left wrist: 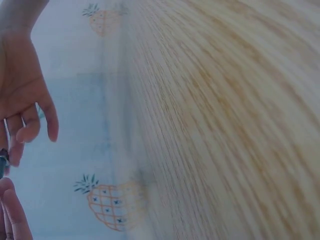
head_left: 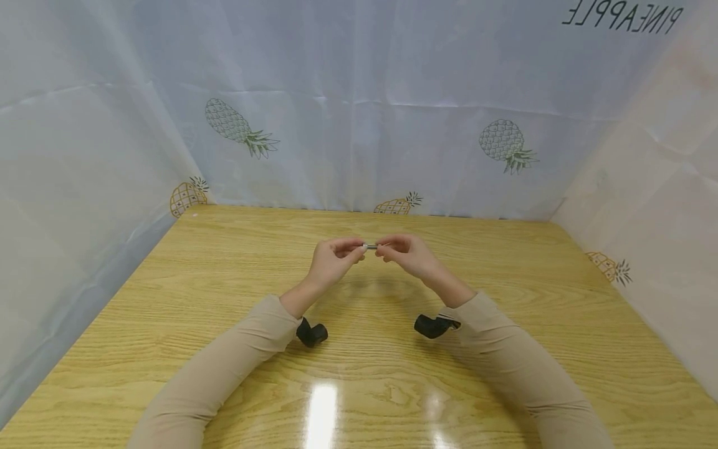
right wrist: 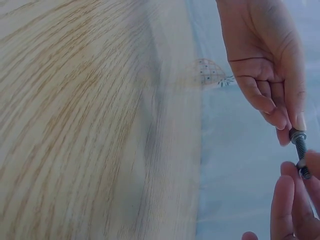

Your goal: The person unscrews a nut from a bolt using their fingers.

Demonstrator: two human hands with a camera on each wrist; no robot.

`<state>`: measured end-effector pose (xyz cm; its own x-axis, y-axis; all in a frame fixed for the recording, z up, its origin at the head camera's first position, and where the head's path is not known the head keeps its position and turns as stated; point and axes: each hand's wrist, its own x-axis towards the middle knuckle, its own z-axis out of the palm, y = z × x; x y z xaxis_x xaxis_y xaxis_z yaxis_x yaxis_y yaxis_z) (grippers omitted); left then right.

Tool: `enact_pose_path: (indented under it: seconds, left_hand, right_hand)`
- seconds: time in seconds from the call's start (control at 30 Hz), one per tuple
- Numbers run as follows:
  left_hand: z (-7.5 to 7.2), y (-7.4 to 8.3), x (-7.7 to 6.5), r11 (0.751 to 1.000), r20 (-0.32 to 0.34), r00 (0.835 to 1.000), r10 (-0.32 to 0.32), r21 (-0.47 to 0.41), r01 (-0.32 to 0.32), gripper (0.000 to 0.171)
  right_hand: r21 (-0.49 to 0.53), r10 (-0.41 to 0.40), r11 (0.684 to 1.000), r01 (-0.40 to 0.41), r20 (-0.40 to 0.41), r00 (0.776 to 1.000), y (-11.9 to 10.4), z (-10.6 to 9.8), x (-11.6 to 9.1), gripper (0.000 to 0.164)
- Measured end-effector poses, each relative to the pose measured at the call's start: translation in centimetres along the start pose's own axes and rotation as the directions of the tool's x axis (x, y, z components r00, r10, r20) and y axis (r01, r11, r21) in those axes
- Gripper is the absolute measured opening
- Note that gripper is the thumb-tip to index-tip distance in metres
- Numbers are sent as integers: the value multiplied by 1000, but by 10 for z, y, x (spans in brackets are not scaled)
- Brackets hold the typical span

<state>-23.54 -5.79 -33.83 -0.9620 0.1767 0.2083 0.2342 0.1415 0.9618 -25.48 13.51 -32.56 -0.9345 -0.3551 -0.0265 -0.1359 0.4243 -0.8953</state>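
A small metal bolt (head_left: 371,247) bridges the fingertips of both hands, lying roughly level above the wooden table. My left hand (head_left: 332,260) pinches its thicker end between thumb and fingers. At that end a dark ring-like collar (right wrist: 298,135) shows, and the threaded shank (right wrist: 301,148) runs on from it. My right hand (head_left: 411,254) pinches the other end, where a small dark piece, too covered to tell its kind, sits at the fingertips. The left wrist view catches only a sliver of the bolt (left wrist: 2,162) at its edge, beside the right hand (left wrist: 22,90).
The wooden table (head_left: 370,374) spreads beneath both arms. A pale curtain with pineapple prints (head_left: 359,125) hangs behind it and along both sides. Black wrist mounts (head_left: 311,333) jut from under the beige sleeves (head_left: 224,368).
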Motion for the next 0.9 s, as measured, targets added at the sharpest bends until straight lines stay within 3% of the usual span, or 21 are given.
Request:
enact_pose_path:
  seconds: [0.23,0.4,0.57,0.9]
  left_hand:
    - [0,13,-7,1000,-4,1000,4,11,-4,29]
    - [0,14,-7,1000,-16,1000,-22,7,22,27]
    - [0,13,-7,999,-13,999,-38,-11,38,28]
    - [-1,12,-7,1000,-13,1000,-21,14,22,29]
  right_hand:
    - [3,-18,1000,18,-14,1000,0,0,-1,39]
    - [3,9,1000,-9,11,1000,-1,-1,0,39]
    - [-17,-2,1000,1,-13,1000,-1,0,0,37]
    - [-7,15,1000,-15,21,1000,-1,0,1,37]
